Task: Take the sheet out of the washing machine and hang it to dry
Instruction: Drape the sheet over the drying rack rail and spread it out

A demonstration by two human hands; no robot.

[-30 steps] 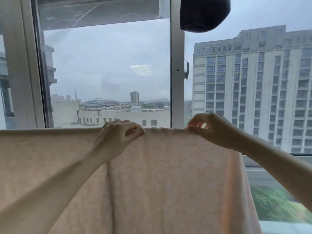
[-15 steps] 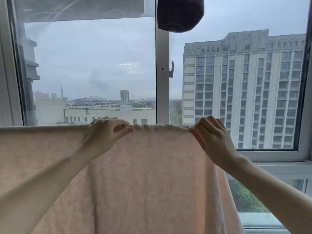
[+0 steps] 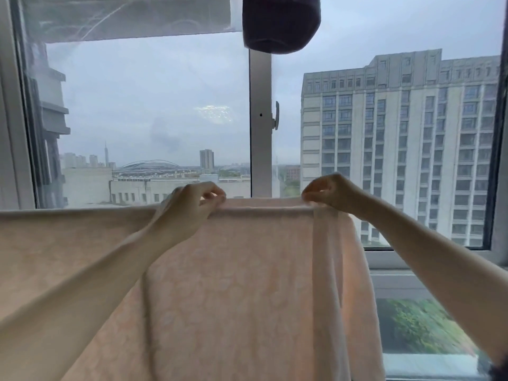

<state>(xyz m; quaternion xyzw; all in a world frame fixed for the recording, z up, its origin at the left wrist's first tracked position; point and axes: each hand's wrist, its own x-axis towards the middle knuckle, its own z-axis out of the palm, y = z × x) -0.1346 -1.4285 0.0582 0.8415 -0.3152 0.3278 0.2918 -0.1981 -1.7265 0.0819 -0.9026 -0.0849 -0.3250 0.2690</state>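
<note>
We hold the pale peach, faintly patterned fabric sheet (image 3: 233,284) at its top fold with both hands. Our left hand (image 3: 189,204) pinches the fold between thumb and curled fingers; a small gap shows between thumb and forefinger just above the cloth. Our right hand (image 3: 328,192) pinches the same fold at the sheet's right upper corner, fingers curled downward onto the edge.

Between the two grips the top fold runs straight and level, forming a narrow rolled band. Whatever supports it is hidden under the cloth. Left of the left grip the sheet continues level to the frame edge. Below both grips it hangs flat, with one vertical crease under the left wrist and a narrow vertical strip directly beneath the right grip. Just right of the right grip the sheet's side edge falls away downward.

Behind the grips stands the white upright window post (image 3: 259,127) with its white latch handle (image 3: 276,115). Above and between the grips hangs a dark rounded fabric item (image 3: 280,23). Beyond the right grip, through the glass, rises a grey multi-storey building (image 3: 398,133).
</note>
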